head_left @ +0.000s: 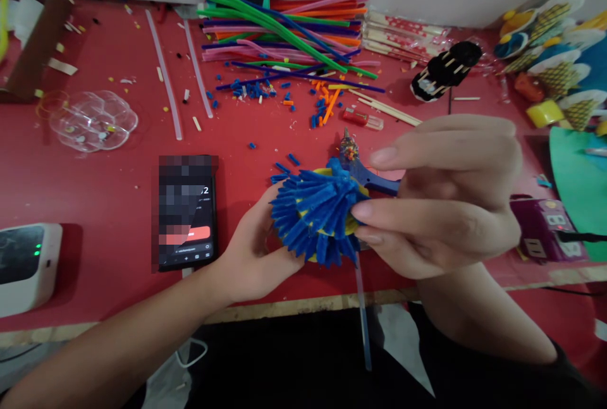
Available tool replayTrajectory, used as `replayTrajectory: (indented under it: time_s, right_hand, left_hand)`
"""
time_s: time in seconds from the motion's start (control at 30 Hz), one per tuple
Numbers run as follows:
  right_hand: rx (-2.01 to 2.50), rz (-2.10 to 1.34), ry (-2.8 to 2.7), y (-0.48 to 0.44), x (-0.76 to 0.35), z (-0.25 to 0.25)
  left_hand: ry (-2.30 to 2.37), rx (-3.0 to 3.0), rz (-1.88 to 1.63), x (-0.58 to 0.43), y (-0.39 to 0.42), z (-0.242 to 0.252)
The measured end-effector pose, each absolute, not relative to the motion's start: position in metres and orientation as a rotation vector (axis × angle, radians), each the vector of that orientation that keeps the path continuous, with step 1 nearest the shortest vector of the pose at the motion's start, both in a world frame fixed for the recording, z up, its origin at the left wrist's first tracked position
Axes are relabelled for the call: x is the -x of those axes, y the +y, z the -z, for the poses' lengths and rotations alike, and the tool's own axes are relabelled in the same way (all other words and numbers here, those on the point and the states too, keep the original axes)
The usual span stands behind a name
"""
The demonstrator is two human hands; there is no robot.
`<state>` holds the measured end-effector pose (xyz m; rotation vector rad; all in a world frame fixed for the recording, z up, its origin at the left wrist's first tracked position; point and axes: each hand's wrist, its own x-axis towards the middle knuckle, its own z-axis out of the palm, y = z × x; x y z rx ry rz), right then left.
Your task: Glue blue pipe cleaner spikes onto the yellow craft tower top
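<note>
1. Nearest me, a clear stick (364,327) hangs past the edge of the table (109,207); my hands hide what it joins.
2. My left hand (258,257) is curled around the left side of the blue-and-yellow fan piece (313,207), thumb below, its other fingers mostly hidden; I'd say this grip steadies it and leaves the front open to view.
3. My right hand (455,200) has two lower fingertips close together at the piece's right rim, an upper one lifted clear; pinching or only pressing, I cannot tell.
4. The phone (206,251) lies screen up beside my left wrist, likely for easy glancing.
5. Just beyond the piece lies the glue gun (377,181), probably there for quick reach.
6. Farther off are cut blue bits (256,90), then pipe cleaners (284,23) heaped at the back, presumably to spare working room.
</note>
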<state>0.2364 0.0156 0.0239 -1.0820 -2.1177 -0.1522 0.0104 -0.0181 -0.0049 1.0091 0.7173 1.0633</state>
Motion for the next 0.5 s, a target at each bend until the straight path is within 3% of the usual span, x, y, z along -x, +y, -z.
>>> replayTrajectory:
  time_s: [0.17, 0.27, 0.5]
  right_hand:
    - [0.948, 0.147, -2.064, 0.016, -0.231, -0.052]
    - [1.150, 0.009, -2.069, 0.016, -0.243, -0.065]
    - [1.749, -0.034, -2.559, 0.012, -0.307, -0.015]
  left_hand:
    - [0.777, -0.927, -1.079, -0.010, -0.019, 0.010]
    - [0.795, -0.751, -1.115, -0.010, -0.018, 0.013]
    - [0.840, -0.723, -1.073, -0.003, -0.016, 0.021]
